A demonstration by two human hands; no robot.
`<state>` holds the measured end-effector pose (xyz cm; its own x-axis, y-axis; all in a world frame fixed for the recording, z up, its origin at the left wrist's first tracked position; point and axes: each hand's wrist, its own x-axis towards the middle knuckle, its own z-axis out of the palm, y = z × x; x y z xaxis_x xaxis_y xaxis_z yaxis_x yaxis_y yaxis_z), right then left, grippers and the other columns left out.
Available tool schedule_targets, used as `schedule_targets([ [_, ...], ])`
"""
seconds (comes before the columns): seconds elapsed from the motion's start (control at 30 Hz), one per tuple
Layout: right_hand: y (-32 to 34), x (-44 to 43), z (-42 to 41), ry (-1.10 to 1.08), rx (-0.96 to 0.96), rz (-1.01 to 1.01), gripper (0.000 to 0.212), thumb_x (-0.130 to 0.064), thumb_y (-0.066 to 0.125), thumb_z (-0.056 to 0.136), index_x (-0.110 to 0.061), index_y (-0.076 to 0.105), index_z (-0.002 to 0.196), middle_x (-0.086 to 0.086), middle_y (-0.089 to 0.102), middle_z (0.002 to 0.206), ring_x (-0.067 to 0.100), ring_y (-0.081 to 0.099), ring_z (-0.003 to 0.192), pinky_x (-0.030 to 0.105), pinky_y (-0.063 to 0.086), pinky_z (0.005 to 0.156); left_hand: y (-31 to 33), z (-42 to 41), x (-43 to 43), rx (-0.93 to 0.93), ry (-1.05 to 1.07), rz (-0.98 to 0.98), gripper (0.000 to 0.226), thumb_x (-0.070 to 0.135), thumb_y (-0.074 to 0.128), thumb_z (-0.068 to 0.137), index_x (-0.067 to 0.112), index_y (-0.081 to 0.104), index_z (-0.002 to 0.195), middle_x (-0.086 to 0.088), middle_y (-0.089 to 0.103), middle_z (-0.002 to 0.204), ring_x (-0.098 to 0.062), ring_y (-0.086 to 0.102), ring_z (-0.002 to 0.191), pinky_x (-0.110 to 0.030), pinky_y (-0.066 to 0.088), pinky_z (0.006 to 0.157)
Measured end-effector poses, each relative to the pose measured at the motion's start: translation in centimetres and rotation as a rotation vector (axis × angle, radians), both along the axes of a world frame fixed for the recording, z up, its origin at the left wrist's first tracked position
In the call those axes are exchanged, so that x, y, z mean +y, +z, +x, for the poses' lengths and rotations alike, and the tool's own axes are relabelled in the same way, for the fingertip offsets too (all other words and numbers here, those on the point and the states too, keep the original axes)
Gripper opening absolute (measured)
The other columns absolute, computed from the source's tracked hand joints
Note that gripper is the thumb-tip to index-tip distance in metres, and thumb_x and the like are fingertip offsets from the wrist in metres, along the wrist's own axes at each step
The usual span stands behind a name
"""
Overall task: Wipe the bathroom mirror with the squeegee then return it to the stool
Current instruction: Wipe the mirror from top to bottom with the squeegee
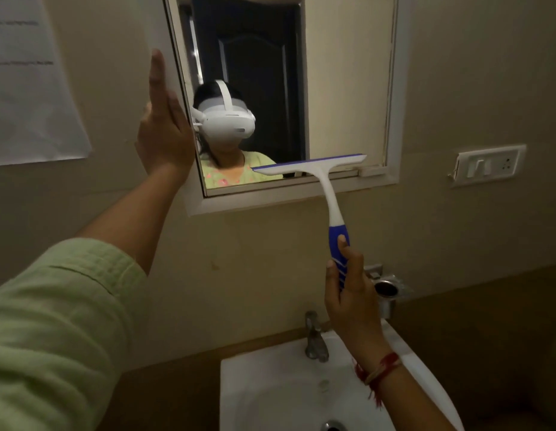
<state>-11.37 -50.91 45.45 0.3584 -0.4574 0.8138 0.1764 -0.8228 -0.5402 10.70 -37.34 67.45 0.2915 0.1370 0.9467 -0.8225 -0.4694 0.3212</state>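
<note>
The bathroom mirror (342, 88) hangs in a white frame on the beige wall above the sink. A white squeegee (320, 172) with a blue grip has its blade lying across the mirror's lower edge, right of centre. My right hand (348, 293) is closed around the blue grip below the mirror. My left hand (163, 126) is flat, fingers up, pressed against the mirror frame's left edge. The stool is out of view.
A white sink (270, 390) with a metal tap (314, 340) sits directly below. A metal holder (387, 289) is fixed to the wall by my right hand. A switch plate (488, 164) is right of the mirror, a paper sheet (31, 88) left.
</note>
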Motion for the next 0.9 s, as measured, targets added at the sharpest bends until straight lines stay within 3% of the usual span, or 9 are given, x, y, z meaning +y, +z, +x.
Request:
schedule_targets([
  [0.23,-1.0,0.0,-0.7,-0.007,0.032,0.011,0.040,-0.040,0.034,0.090,-0.033,0.027,0.129,-0.007,0.048,0.076,0.011,0.051,0.056,0.030,0.049,0.047,0.0,0.0,0.1,0.028,0.034,-0.026,0.046,0.038,0.020,0.099,0.035,0.017,0.145,-0.008,0.062,0.097,-0.030,0.054,0.071,-0.030,0.030,0.060],
  [0.37,-1.4,0.2,-0.9,-0.001,0.045,0.015,0.044,-0.032,0.039,0.091,-0.036,0.023,0.131,-0.006,0.049,0.080,0.011,0.054,0.060,0.034,0.053,0.051,0.0,-0.2,0.0,0.019,0.019,-0.021,0.046,0.038,0.021,0.099,0.036,0.017,0.145,0.009,0.052,0.100,-0.033,0.056,0.074,-0.030,0.030,0.061],
  [0.5,-1.2,0.1,-1.2,0.020,0.025,0.014,0.044,-0.036,0.036,0.090,-0.039,0.023,0.132,-0.010,0.047,0.077,0.010,0.051,0.056,0.031,0.050,0.048,-0.1,-0.3,0.1,0.031,0.023,-0.029,0.046,0.039,0.019,0.099,0.036,0.017,0.145,-0.003,0.061,0.099,-0.032,0.056,0.073,-0.029,0.030,0.061],
  [0.63,-0.1,0.2,-1.6,0.062,-0.035,0.021,0.043,-0.036,0.039,0.094,-0.037,0.023,0.134,-0.008,0.049,0.076,0.011,0.050,0.051,0.027,0.047,0.042,0.0,-0.6,-0.1,0.033,0.008,-0.032,0.047,0.039,0.018,0.099,0.034,0.019,0.145,0.014,0.049,0.095,-0.030,0.056,0.072,-0.031,0.032,0.060],
  [0.77,3.4,-0.7,-1.7,0.121,-0.120,-0.049,0.045,-0.034,0.037,0.094,-0.036,0.018,0.135,-0.006,0.049,0.074,0.012,0.051,0.049,0.023,0.046,0.041,0.1,-0.6,0.0,0.055,0.006,-0.021,0.045,0.040,0.019,0.099,0.037,0.018,0.144,-0.012,0.063,0.102,-0.032,0.056,0.074,-0.030,0.030,0.061],
  [0.9,9.9,-3.3,-1.6,0.108,-0.205,-0.158,0.043,-0.033,0.036,0.095,-0.033,0.020,0.134,-0.003,0.053,0.086,0.009,0.053,0.053,0.017,0.045,0.045,0.2,-0.8,0.3,0.065,-0.007,0.016,0.045,0.038,0.021,0.099,0.043,0.014,0.144,-0.016,0.062,0.111,-0.040,0.057,0.080,-0.036,0.034,0.064],
])
